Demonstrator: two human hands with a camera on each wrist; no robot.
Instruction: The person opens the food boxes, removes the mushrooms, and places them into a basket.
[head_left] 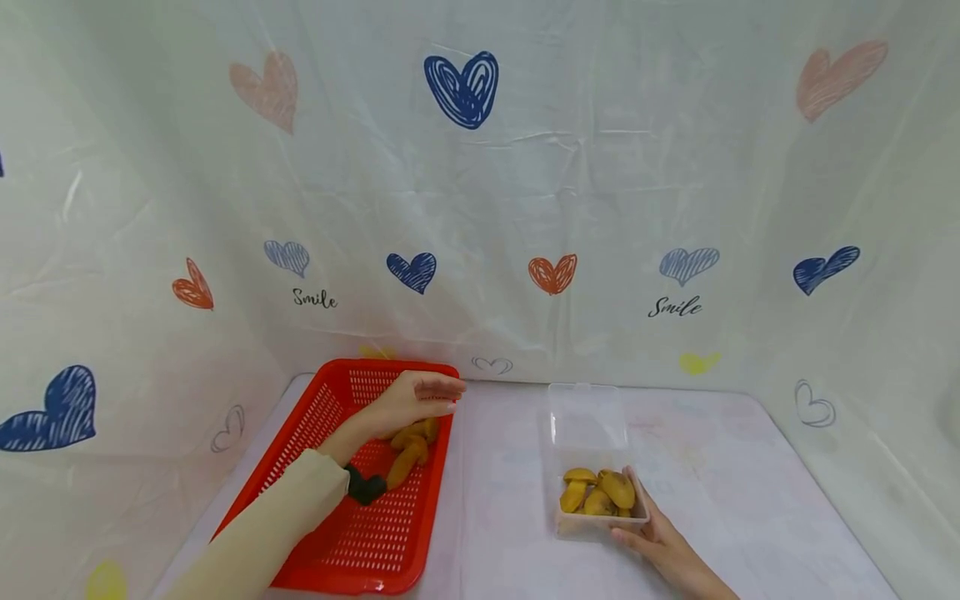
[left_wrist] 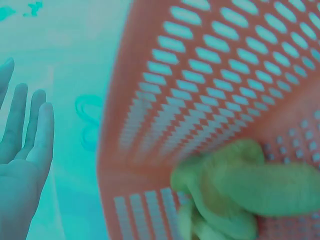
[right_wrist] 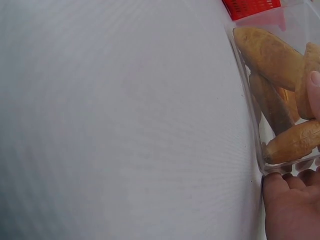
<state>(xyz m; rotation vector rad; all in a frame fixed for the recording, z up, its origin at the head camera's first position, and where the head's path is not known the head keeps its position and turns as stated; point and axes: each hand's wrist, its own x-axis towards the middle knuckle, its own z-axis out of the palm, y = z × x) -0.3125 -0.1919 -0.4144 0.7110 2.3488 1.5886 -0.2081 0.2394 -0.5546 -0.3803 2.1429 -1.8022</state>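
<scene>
My left hand (head_left: 420, 398) is over the far right part of a red perforated plastic basket (head_left: 429, 533), fingers extended and holding nothing. Beneath it, several yellow-brown mushrooms (head_left: 408, 460) lie in the basket; the left wrist view shows a cluster of the mushrooms (left_wrist: 225, 185) in a corner, with the left hand (left_wrist: 25, 155) beside the basket wall. A clear plastic box (head_left: 585, 528) stands on the table, its hinged lid (head_left: 588, 423) folded back. More mushrooms (head_left: 598, 497) fill the box. My right hand (head_left: 660, 537) grips the box at its near right corner, thumb at the front.
The table (head_left: 510, 467) has a pale cover, with the basket at left and the box right of centre. A white curtain (head_left: 480, 208) printed with hearts and "Smile" encloses the back and sides. A dark band (head_left: 366, 486) is on the left wrist.
</scene>
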